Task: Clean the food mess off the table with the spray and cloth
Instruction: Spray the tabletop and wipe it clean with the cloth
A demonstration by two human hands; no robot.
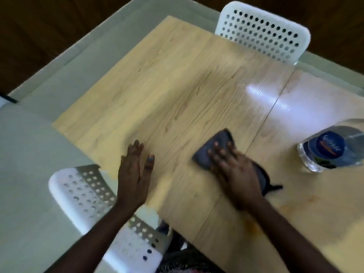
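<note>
A dark grey cloth (218, 145) lies flat on the light wooden table (177, 85). My right hand (234, 168) presses down on it with straight, spread fingers, and part of the cloth sticks out behind the wrist. My left hand (136, 174) rests flat on the table near its left edge, fingers straight, holding nothing. A clear spray bottle (331, 148) with a blue label lies at the right edge of the view, apart from both hands. Faint orange smears (254, 225) show on the table beside my right forearm.
A white perforated chair (262, 34) stands at the table's far side. Another white perforated chair (94, 198) is at the near left, under my left forearm. Pale floor surrounds the table, with dark wood beyond it.
</note>
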